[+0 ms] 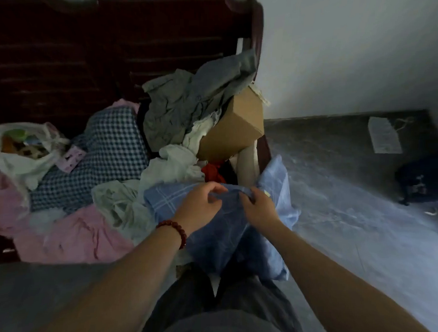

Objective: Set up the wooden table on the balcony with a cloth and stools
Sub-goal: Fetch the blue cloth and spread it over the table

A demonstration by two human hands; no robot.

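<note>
A light blue checked cloth (pixel 276 188) hangs bunched in front of me at the edge of a cluttered wooden bench. My left hand (pixel 202 204), with a red bead bracelet on the wrist, pinches a fold of the cloth near its top. My right hand (pixel 258 206) grips the cloth just to the right, the two hands close together. The lower part of the cloth drapes down over my legs. No table or stools are in view.
The dark wooden bench (pixel 57 47) holds a heap of grey and white clothes (pixel 185 99), a cardboard box (pixel 236 125), a blue gingham pillow (pixel 112 150), pink fabric (pixel 73 235) and a white plastic bag (pixel 21 149). Grey floor (pixel 353 210) stretches right; a dark bag (pixel 424 179) lies there.
</note>
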